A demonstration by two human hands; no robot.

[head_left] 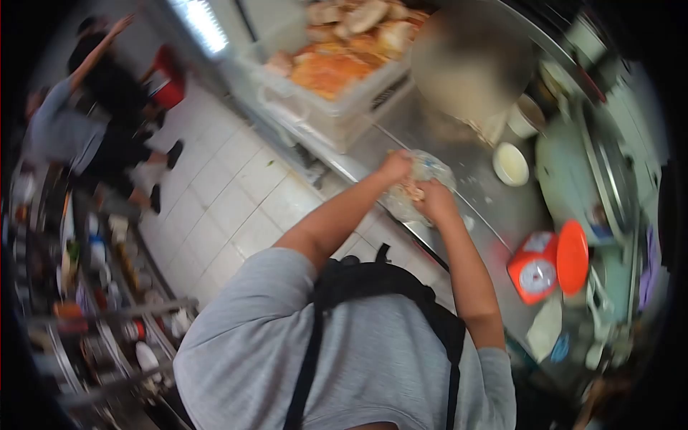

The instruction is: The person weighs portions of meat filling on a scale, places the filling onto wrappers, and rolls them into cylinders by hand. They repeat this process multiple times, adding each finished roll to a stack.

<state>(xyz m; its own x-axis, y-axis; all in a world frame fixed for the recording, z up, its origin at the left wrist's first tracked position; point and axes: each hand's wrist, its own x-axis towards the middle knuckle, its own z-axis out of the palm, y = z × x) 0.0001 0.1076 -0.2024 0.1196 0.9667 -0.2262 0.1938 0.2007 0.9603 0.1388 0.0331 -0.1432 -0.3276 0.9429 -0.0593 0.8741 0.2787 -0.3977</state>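
Observation:
My left hand (396,166) is closed on the edge of a clear plastic bag (432,169) at the front edge of the steel counter. My right hand (436,201) grips the same bag on its other side, fingers curled in. Between the two hands some pale orange-pink food (413,191) shows at the bag; blur hides what kind it is. Left of and beyond my hands stands a translucent plastic tub (344,118) heaped with pieces of what looks like raw, partly orange-seasoned meat (333,68).
On the steel counter (476,183) stand a white bowl (510,164), a red dial scale (534,272) with an orange-red pan (572,258), and a large metal pot (577,168). A blurred round shape (473,57) is behind. Left, two people (79,132) stand near crowded shelves (100,315).

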